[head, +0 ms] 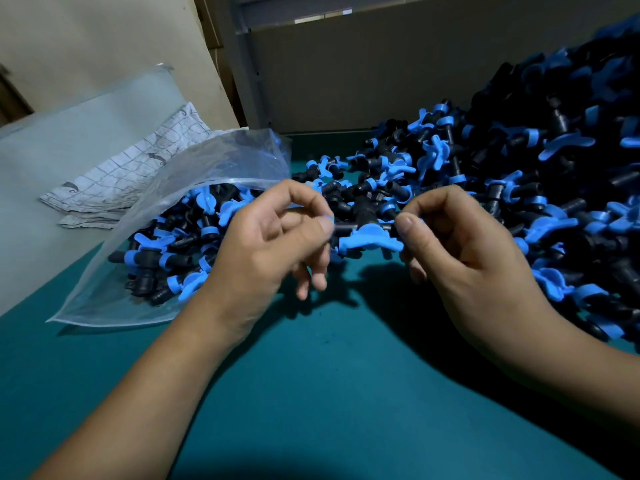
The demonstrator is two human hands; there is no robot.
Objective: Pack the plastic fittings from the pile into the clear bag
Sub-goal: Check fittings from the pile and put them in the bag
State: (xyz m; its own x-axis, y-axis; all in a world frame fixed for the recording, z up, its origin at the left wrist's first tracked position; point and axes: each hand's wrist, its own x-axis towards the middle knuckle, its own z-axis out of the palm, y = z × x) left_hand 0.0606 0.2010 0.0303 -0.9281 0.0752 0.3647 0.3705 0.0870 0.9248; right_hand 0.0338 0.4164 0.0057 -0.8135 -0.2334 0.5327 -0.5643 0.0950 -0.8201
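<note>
A black plastic fitting with a blue winged handle (367,237) hangs above the green table, held from both ends. My left hand (273,240) pinches its left end and my right hand (457,247) pinches its right end. A big pile of black and blue fittings (540,188) covers the right side and spreads toward the middle. The clear bag (166,216) lies on its side at the left, mouth toward the pile, partly filled with fittings. My left hand is just in front of the bag's mouth.
The green table (329,375) stretches toward me under my forearms. A folded patterned cloth (138,168) and a stack of clear sheets (62,161) lie behind the bag at the left. A brown wall panel (381,71) closes off the back.
</note>
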